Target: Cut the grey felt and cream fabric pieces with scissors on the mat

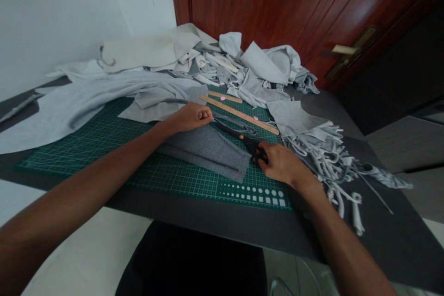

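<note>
My right hand [279, 162] is wrapped round the handles of black scissors [242, 137], whose blades point left toward my other hand. With closed fingers, my left hand [194, 116] pinches a narrow grey fabric strip [239, 123] at the far edge of a grey piece of fabric [211, 148]. The strip trails off to the right above the scissors and bunches up at its end. Under the scissors, the grey piece lies flat on a green cutting mat [194, 185], with a dark line running along its near side. The blade tips are close to my left fingertips.
Two wooden rulers [243, 114] and small pink pieces [255, 118] lie beyond my hands. Large pale cloth [114, 85] spreads at the left. Scraps [215, 64] pile up at the back; cut strips [322, 157] heap at the right. A wooden door [263, 4] stands behind the table.
</note>
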